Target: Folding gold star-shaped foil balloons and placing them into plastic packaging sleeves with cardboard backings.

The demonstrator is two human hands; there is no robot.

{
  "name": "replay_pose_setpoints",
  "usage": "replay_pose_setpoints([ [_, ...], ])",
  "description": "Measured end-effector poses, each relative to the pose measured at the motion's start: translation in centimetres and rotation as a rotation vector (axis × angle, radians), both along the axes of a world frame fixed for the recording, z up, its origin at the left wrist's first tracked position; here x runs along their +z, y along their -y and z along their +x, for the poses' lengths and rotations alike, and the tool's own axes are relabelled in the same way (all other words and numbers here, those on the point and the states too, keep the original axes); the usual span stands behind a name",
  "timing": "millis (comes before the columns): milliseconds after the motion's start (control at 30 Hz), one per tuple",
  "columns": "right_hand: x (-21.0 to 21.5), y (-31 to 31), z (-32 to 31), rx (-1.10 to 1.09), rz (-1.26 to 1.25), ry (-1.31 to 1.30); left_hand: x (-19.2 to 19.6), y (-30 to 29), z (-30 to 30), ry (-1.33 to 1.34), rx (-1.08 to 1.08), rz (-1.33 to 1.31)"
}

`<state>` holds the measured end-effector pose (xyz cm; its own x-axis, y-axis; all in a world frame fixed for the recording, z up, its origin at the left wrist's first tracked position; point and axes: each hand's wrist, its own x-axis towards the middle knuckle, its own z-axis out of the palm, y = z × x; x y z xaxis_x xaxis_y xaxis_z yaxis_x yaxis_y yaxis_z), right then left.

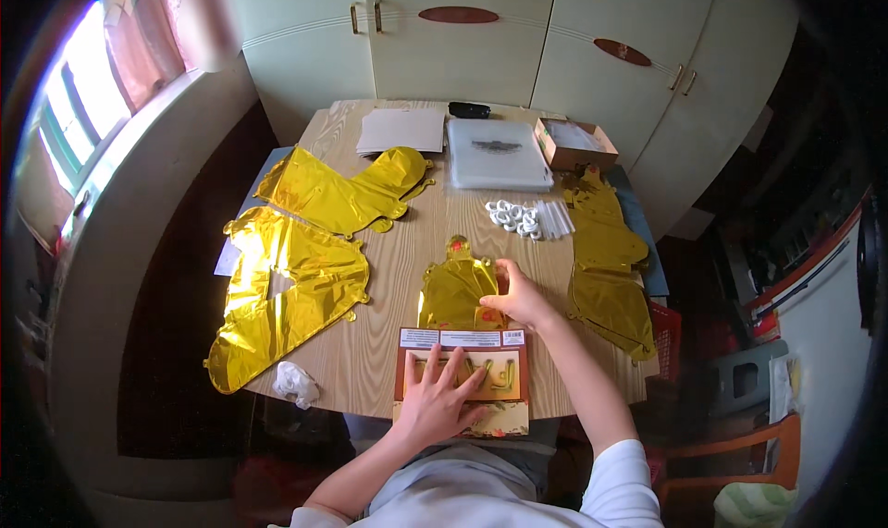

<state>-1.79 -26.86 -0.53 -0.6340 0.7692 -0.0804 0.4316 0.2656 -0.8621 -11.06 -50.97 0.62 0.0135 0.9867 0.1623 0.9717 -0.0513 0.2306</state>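
Note:
A folded gold foil balloon [450,292] lies at the table's near middle, its lower edge meeting a printed card package [407,362] in dark red and tan. My left hand [440,397] rests flat on the package with its fingers spread. At the balloon's right edge my right hand [520,297] pinches the foil, thumb on top and fingers at the far side. Whether the balloon's lower end goes inside or under the package is hidden.
Flat gold foil balloons [296,292] cover the table's left, and more foil [609,288] its right. White rings [513,217] and clear tubes [555,219] lie beyond my hands. Behind are clear plastic bags [499,158], card sheets [400,130] and a cardboard box [575,142]. Crumpled tissue [296,384] sits front left.

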Motion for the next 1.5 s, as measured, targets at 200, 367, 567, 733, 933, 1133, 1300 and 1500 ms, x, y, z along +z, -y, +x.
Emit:
replay_pose_setpoints([
  [200,0.6,-1.6,-0.1,0.180,-0.215,0.083,0.0,0.0,0.0,0.016,0.000,0.025],
  [367,1.8,1.0,1.5,0.124,-0.312,-0.108,0.0,0.0,0.1,0.019,0.007,0.026],
  [567,1.0,2.2,2.8,0.283,-0.140,-0.069,-0.3,0.1,0.1,0.004,0.013,0.001],
  [733,-2.0,0.6,2.5,0.235,-0.138,0.030,0.1,-0.1,0.1,-0.003,0.007,0.010],
  [933,-4.2,0.0,2.3,0.223,-0.140,-0.233,0.0,-0.4,0.2,-0.006,0.000,0.027],
  [1133,1.1,2.9,2.6,0.262,0.038,0.074,-0.2,-0.1,0.2,-0.011,0.009,0.023],
  [1300,0.4,6.3,5.0,0.447,0.522,-0.132,0.2,-0.2,0.2,0.060,0.008,0.026],
  [1500,-1.8,8.4,6.3,0.418,0.769,-0.105,-0.6,-0.1,-0.2,0.121,0.004,-0.009],
])
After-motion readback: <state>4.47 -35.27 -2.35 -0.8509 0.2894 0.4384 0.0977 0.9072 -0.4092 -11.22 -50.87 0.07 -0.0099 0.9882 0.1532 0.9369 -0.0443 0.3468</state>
